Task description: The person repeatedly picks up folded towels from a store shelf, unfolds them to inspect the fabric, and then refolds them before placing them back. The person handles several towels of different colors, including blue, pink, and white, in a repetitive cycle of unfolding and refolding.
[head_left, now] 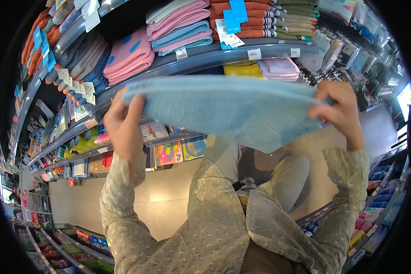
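A light blue towel (205, 107) is stretched out in the air between my two hands, in front of the shelves. My left hand (125, 118) pinches its left corner between thumb and fingers. At the opposite corner my right hand (340, 107) grips the cloth in the same way. The upper edge runs nearly straight, while the lower part hangs in a loose point towards the right and looks slightly blurred. Just beyond the towel lie folded pink towels (130, 55) and a stack of pink and blue towels (180, 27) on the shelf.
Orange towels with blue tags (235, 20) and green ones (297, 18) fill the shelf further right. Below, a lower shelf holds colourful flat packs (168, 154). More stocked shelves (376, 201) stand behind me at right, and others (68, 246) at lower left, across the tiled floor (162, 201).
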